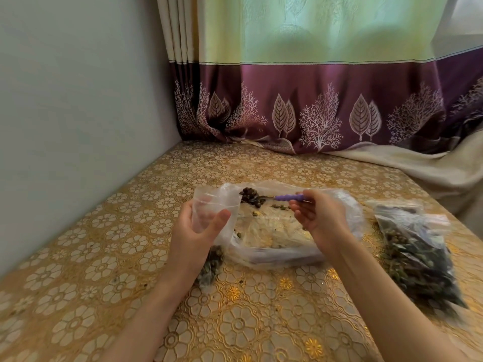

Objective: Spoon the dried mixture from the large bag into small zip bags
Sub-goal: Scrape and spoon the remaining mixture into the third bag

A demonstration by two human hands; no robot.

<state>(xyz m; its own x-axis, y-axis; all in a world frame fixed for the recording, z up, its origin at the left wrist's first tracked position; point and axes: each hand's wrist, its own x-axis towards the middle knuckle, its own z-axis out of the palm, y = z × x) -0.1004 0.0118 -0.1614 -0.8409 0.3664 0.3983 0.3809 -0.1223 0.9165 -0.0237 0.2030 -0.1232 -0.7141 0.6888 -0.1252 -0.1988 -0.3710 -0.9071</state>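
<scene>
My left hand [194,231] holds an empty small clear zip bag [215,209] upright with its mouth open. My right hand [320,216] grips a spoon by its purple handle [288,197]. The spoon bowl carries a heap of dark dried mixture [250,196] right beside the small bag's mouth. Beneath both hands lies the large clear bag [274,236], nearly flat, with a few loose bits of mixture inside.
Filled small zip bags of dark mixture [418,254] lie at the right on the gold floral tablecloth [235,322]. Another filled bag [211,265] sits under my left wrist. A wall stands at the left, and a purple curtain [313,113] hangs behind.
</scene>
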